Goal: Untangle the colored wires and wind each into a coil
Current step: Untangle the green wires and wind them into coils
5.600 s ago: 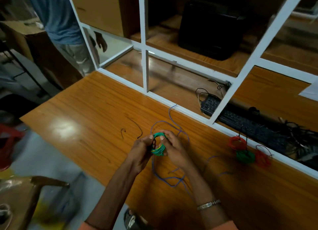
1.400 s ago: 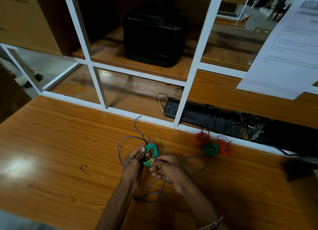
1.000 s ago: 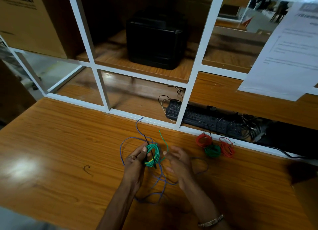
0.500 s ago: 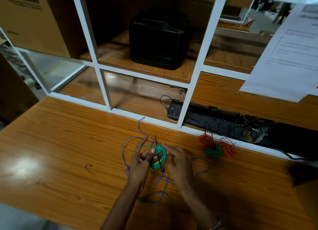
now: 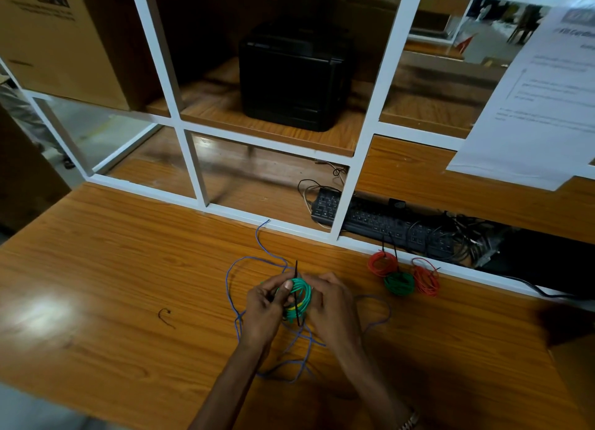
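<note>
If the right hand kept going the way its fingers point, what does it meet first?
The right hand points left and slightly away, into the green coil it already holds with the left hand. So the coil comes first, then likely the left hand's fingers just behind it; depth there is unclear.

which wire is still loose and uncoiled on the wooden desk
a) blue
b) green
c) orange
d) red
a: the thin blue wire sprawls in open loops across the wooden desk around both hands, while the red coil, dark green coil and orange coil lie wound by the white frame.
</note>
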